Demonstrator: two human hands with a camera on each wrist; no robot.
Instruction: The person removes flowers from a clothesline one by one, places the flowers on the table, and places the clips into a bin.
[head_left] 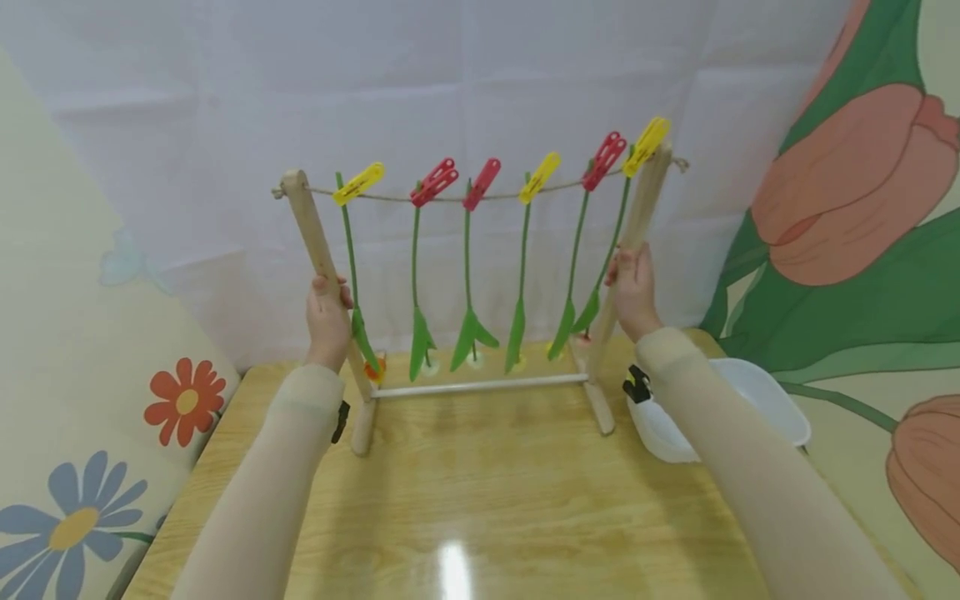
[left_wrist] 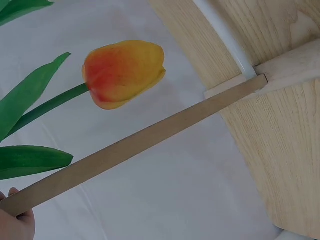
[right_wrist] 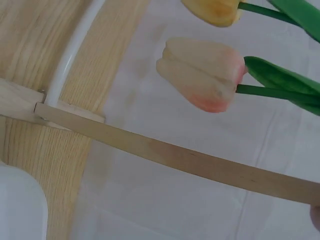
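Observation:
A wooden drying rack stands on the table, and my left hand [head_left: 327, 321] grips its left post [head_left: 309, 225] partway up. The right post [head_left: 647, 204] is held at a similar height by my right hand [head_left: 636, 287]. Between the post tops runs a thin cord [head_left: 502, 197], with several artificial tulips hanging head-down from it by yellow clothespins [head_left: 358, 183] and red clothespins [head_left: 482, 183]. An orange-yellow tulip [left_wrist: 125, 75] hangs beside the left post in the left wrist view. Next to the right post, a cream-pink tulip [right_wrist: 202, 75] shows in the right wrist view.
A white bar [head_left: 480, 386] joins the rack's feet near the wooden tabletop [head_left: 487, 483]. To the right, partly behind my forearm, sits a white plastic tub [head_left: 757, 400]. White cloth [head_left: 375, 75] hangs behind the rack, between walls painted with flowers.

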